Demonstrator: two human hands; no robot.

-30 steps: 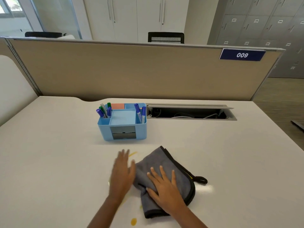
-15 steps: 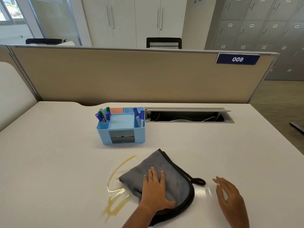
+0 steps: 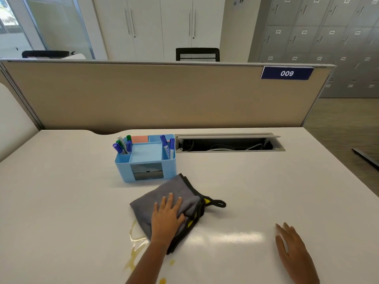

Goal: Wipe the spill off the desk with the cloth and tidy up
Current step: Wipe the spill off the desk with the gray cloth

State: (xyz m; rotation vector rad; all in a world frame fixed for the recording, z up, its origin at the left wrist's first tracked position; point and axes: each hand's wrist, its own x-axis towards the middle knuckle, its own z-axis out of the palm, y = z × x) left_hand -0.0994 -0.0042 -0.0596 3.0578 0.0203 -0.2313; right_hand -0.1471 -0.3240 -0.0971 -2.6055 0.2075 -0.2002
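A folded grey cloth [image 3: 164, 193] with black trim and a black hanging loop lies on the white desk [image 3: 61, 201], just in front of the blue organizer. My left hand [image 3: 167, 217] presses flat on the cloth's near half, fingers spread and thumb at a fold. A yellowish spill [image 3: 135, 240] streaks the desk at the cloth's near-left edge, with two small drops [image 3: 171, 262] closer to me. My right hand [image 3: 291, 249] rests on the bare desk far to the right, open and holding nothing.
A light blue desk organizer [image 3: 146, 160] with several markers and a pink pad stands behind the cloth. An open cable tray [image 3: 227, 144] is set into the desk to its right. A beige partition [image 3: 164, 95] closes the far edge.
My right hand left the cloth and moved right; my left hand took the cloth over. The cloth has slid away from me toward the organizer, over the far part of the spill.
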